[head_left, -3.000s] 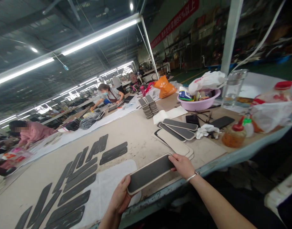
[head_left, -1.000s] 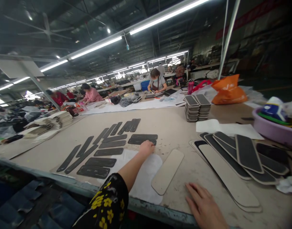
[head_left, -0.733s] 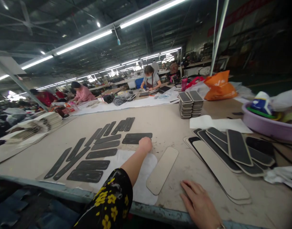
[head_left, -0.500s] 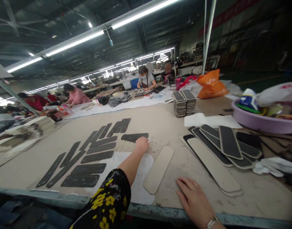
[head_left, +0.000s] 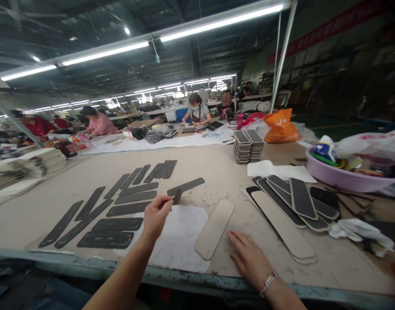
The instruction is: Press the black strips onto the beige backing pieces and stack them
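My left hand [head_left: 158, 213] is closed in a pinch on a dark strip [head_left: 177, 196], of which only a short, tilted part shows past the fingertips. Just beyond it another dark rounded strip [head_left: 189, 185] lies on the table. My right hand [head_left: 249, 258] rests on the tabletop with fingers stretched out and holds nothing. Beside its fingertips lies a beige rounded panel [head_left: 215, 228], partly over a white sheet [head_left: 181, 245]. Several dark strips with shiny surfaces [head_left: 119, 224] are spread out left of my left hand.
To the right is a fanned pile of beige-edged dark panels [head_left: 302, 198], with a white glove [head_left: 355, 228] next to it. Behind stand two neat panel stacks [head_left: 249, 148], an orange bag [head_left: 282, 125] and a purple basin [head_left: 346, 181]. A co-worker [head_left: 197, 114] sits across the table.
My left hand has come back toward me and left, off the far strip, and now pinches a dark strip. The far strip lies at a new angle. My right hand has shifted slightly left.
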Action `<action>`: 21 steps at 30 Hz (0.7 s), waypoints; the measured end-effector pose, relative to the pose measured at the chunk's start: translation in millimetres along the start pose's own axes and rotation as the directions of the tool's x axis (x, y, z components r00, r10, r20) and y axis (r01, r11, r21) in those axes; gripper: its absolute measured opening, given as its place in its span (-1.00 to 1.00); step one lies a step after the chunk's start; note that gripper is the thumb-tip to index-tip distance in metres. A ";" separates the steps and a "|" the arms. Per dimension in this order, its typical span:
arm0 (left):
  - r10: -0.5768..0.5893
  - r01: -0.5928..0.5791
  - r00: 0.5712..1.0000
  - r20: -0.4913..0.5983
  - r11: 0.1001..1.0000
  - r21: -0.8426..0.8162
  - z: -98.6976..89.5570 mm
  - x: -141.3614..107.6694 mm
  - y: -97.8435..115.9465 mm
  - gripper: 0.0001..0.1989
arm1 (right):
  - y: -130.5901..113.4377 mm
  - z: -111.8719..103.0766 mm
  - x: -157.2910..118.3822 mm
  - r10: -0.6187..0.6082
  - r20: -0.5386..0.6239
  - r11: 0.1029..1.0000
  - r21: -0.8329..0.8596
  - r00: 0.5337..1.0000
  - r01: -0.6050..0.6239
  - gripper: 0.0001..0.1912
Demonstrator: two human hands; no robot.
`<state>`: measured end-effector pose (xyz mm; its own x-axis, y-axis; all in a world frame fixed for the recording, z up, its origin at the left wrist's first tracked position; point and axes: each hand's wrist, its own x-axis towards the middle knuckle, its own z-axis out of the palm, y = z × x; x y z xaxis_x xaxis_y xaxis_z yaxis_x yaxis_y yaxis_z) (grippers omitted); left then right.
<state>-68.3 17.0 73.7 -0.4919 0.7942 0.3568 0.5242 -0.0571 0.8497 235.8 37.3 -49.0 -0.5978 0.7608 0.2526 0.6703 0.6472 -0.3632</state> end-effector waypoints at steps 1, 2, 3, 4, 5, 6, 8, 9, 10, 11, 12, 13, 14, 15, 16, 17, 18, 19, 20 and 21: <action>-0.025 0.021 0.999 -0.032 0.991 -0.131 -8.0 -9.4 -1.8 -0.84 | -4.2 -0.3 8.0 -0.011 0.039 1.000 -0.008 0.999 0.011 -0.47; -0.051 0.035 0.997 -0.063 0.972 -0.232 -15.2 -18.4 -3.7 -0.86 | -8.4 -0.7 16.6 -0.019 0.072 1.000 -0.017 0.997 0.020 -0.44; -0.080 0.045 0.992 -0.098 0.947 -0.317 -22.0 -26.8 -5.4 -0.87 | -12.3 -1.1 25.6 -0.023 0.098 0.999 -0.029 0.995 0.026 -0.42; -0.113 0.053 0.985 -0.131 0.917 -0.395 -28.5 -34.6 -6.9 -0.88 | -15.7 -1.6 34.6 -0.024 0.120 0.999 -0.043 0.992 0.029 -0.39; -0.151 0.062 0.976 -0.156 0.882 -0.467 -35.1 -41.5 -8.1 -0.88 | -18.5 -2.1 43.4 -0.018 0.138 0.998 -0.058 0.990 0.026 -0.37; -0.189 0.071 0.967 -0.172 0.845 -0.530 -41.7 -47.6 -8.9 -0.87 | -20.9 -2.5 51.4 -0.007 0.154 0.997 -0.072 0.988 0.019 -0.36; -0.259 0.089 0.948 -0.185 0.775 -0.626 -54.9 -57.1 -10.0 -0.86 | -25.2 -2.5 64.1 0.018 0.172 0.995 -0.101 0.985 0.000 -0.38; -0.287 0.096 0.940 -0.186 0.745 -0.660 -61.4 -60.6 -10.5 -0.85 | -27.8 -1.8 68.2 0.032 0.172 0.993 -0.119 0.985 -0.012 -0.39; -0.309 0.104 0.933 -0.184 0.720 -0.686 -67.4 -63.4 -11.1 -0.85 | -31.2 -0.5 70.7 0.045 0.166 0.990 -0.139 0.985 -0.022 -0.41; -0.325 0.112 0.929 -0.176 0.701 -0.705 -73.0 -65.6 -12.1 -0.84 | -35.6 1.5 71.6 0.054 0.157 0.986 -0.163 0.986 -0.028 -0.44; -0.338 0.121 0.927 -0.166 0.685 -0.719 -77.8 -67.4 -13.4 -0.84 | -41.4 4.2 71.0 0.061 0.148 0.982 -0.189 0.987 -0.032 -0.46; -0.348 0.131 0.925 -0.153 0.670 -0.730 -81.8 -68.9 -14.9 -0.84 | -48.5 7.4 69.1 0.068 0.139 0.976 -0.214 0.988 -0.037 -0.50; -0.357 0.144 0.924 -0.136 0.656 -0.741 -84.9 -70.3 -16.6 -0.84 | -56.8 11.2 66.1 0.076 0.128 0.971 -0.237 0.989 -0.044 -0.54; -0.366 0.158 0.923 -0.118 0.640 -0.752 -87.0 -71.4 -18.2 -0.85 | -66.0 15.1 62.2 0.083 0.118 0.966 -0.254 0.990 -0.050 -0.57; -0.376 0.173 0.922 -0.098 0.623 -0.763 -88.2 -72.5 -19.4 -0.86 | -75.6 18.9 58.0 0.088 0.108 0.963 -0.262 0.990 -0.057 -0.60; -0.385 0.188 0.920 -0.077 0.603 -0.775 -88.6 -73.4 -20.1 -0.86 | -85.0 22.2 53.5 0.091 0.101 0.964 -0.257 0.991 -0.062 -0.61; -0.393 0.204 0.918 -0.053 0.584 -0.786 -88.4 -74.3 -20.0 -0.87 | -93.8 24.8 49.2 0.089 0.093 0.970 -0.233 0.992 -0.065 -0.63; -0.398 0.221 0.917 -0.027 0.564 -0.796 -87.8 -75.1 -19.1 -0.88 | -101.3 26.4 45.3 0.087 0.083 0.980 -0.184 0.993 -0.070 -0.63; -0.400 0.241 0.917 0.004 0.543 -0.804 -87.0 -75.9 -17.4 -0.88 | -107.3 26.9 42.0 0.090 0.070 0.991 -0.108 0.994 -0.082 -0.63; -0.398 0.261 0.916 0.039 0.522 -0.812 -86.3 -76.8 -14.9 -0.88 | -111.6 26.6 39.4 0.107 0.052 0.994 -0.006 0.993 -0.106 -0.62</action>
<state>-98.4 -95.4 67.2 -0.6324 0.7742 -0.0264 -0.4192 -0.3133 0.8521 125.7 -6.3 -22.3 -0.5449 0.8220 0.1654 0.7329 0.5628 -0.3822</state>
